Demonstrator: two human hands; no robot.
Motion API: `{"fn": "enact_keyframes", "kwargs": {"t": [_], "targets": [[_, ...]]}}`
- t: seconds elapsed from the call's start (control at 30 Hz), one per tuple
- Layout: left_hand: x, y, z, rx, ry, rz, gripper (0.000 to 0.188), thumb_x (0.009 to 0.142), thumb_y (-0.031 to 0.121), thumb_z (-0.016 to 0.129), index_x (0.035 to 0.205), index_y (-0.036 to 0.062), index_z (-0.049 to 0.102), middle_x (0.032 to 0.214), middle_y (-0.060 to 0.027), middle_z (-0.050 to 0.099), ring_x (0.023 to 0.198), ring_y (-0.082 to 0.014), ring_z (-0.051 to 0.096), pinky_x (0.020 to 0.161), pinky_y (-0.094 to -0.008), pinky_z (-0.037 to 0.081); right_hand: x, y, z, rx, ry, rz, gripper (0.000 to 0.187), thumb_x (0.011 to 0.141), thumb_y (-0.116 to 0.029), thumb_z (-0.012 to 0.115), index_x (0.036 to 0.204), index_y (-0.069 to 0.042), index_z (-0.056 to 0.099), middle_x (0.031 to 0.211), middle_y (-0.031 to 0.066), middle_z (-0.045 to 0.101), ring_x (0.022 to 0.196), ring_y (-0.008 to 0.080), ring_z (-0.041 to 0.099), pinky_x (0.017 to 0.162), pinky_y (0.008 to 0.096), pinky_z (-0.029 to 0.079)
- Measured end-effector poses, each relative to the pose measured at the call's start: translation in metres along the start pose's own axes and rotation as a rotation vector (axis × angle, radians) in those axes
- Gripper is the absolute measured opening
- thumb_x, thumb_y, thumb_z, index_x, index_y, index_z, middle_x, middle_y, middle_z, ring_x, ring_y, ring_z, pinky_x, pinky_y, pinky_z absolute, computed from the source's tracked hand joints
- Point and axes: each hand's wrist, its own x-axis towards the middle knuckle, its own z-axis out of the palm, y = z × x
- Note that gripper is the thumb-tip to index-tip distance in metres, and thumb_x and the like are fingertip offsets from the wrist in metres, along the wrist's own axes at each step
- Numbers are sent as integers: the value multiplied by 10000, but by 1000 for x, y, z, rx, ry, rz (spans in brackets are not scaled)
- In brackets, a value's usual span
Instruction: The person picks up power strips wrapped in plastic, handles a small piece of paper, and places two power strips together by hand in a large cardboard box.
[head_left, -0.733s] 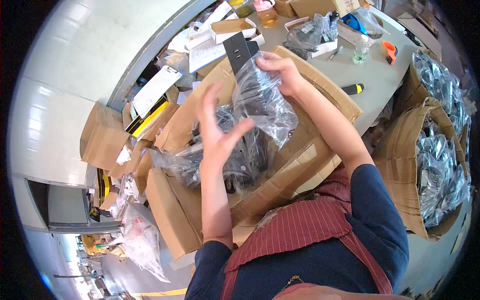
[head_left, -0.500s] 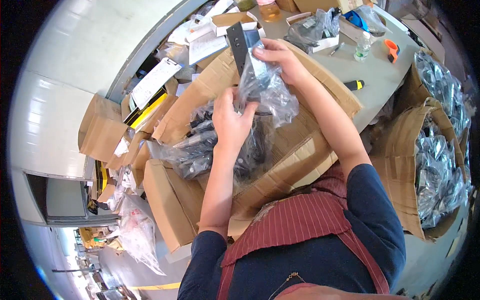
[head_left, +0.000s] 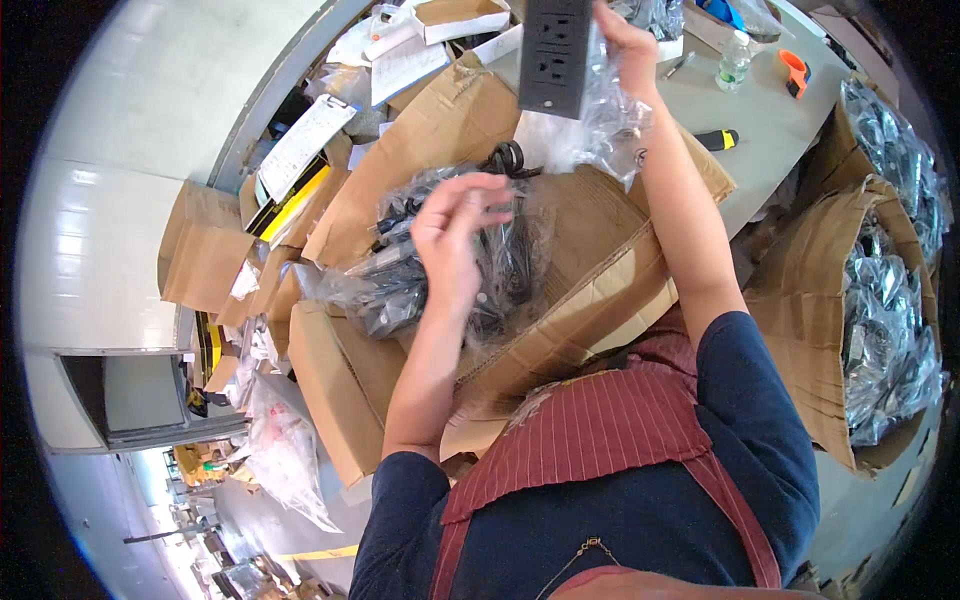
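Observation:
A black power strip (head_left: 553, 55) with socket outlets on its face is held up at the top of the view by my right hand (head_left: 630, 48). Clear plastic wrap (head_left: 590, 135) hangs from it below my fingers. My left hand (head_left: 450, 238), slightly blurred, is empty, fingers stretched and apart. It hovers above an open cardboard box (head_left: 590, 250). Inside that box lie several plastic-wrapped black items (head_left: 390, 290), and a coiled black cable (head_left: 507, 158) shows near its far side.
Two cartons of bagged items, one a large carton (head_left: 800, 300), stand at the right. On the grey table (head_left: 765, 150) are a yellow-black cutter (head_left: 717, 140), a plastic bottle (head_left: 733, 62) and an orange tape ring (head_left: 794, 73). At the left are a clipboard (head_left: 305, 140) and small boxes (head_left: 205, 245).
My right hand has raised the power strip up and to the right, its outlet face now showing. My left hand has let go of the wrapped strip and opened over the box.

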Motion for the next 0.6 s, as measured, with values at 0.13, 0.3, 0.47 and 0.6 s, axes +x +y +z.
{"fn": "enact_keyframes", "kwargs": {"t": [0.13, 0.3, 0.47, 0.6], "targets": [[16, -66, -75, 725, 8, -310, 327, 923, 304, 651, 1026, -6, 661, 913, -132, 717, 816, -190, 687, 697, -311, 536, -4, -5, 33, 277, 67, 135, 558, 796, -326, 664, 1231, 10, 574, 1125, 178, 659, 954, 322, 666, 861, 447, 553], [14, -111, -44, 1406, -306, -471, 820, 852, 612, 613, 1139, -150, 516, 966, -316, 673, 960, -442, 666, 830, -484, 525, -7, -2, 22, 420, 83, 25, 652, 792, -412, 635, 1277, 14, 548, 1135, 174, 651, 1005, 316, 658, 884, 432, 558], [-2, -116, -31, 1405, -419, -426, 790, 799, 316, 731, 1240, -200, 326, 994, -353, 653, 921, -466, 664, 811, -497, 534, -6, -4, 24, 325, 14, -75, 707, 773, -418, 629, 1324, 7, 505, 1162, 166, 639, 1023, 321, 659, 909, 429, 560], [-4, -126, -67, 828, -350, -397, 678, 716, 171, 785, 1228, -123, 452, 1010, -235, 683, 970, -334, 674, 847, -369, 518, -3, -8, 15, 267, 66, -96, 697, 780, -416, 622, 1319, 10, 505, 1145, 162, 643, 984, 304, 672, 870, 422, 577]]}}
